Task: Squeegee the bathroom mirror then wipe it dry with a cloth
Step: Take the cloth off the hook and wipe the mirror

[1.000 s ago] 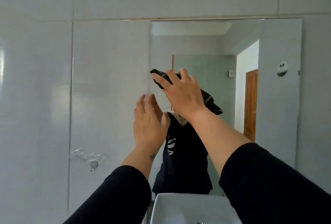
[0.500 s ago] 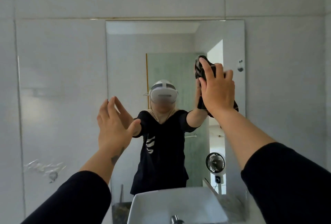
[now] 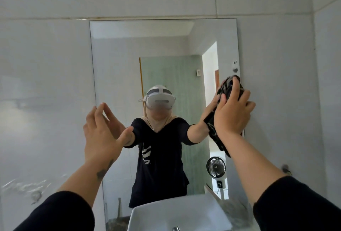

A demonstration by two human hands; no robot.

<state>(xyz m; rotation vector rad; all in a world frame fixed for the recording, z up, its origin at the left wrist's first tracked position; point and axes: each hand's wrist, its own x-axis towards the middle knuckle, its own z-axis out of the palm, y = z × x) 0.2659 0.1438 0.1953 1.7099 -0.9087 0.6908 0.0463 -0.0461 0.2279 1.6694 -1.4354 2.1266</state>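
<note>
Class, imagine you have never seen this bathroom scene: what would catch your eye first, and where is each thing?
First, the right hand pressing a dark cloth against the right edge of the wall mirror. Next, the left hand, open and empty, raised before the mirror's lower left part. In the centre of the glass is the reflection of the person in a white headset, and a white basin sits below.

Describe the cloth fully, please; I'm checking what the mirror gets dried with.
The cloth is dark, nearly black, with paler streaks, soft and crumpled like fabric. The right hand presses it flat against the mirror at the right edge, at mid-height. One bunch sticks out above the fingertips; a loose tail hangs down below the wrist. The left hand does not touch it. Whether it is damp cannot be told.
</note>
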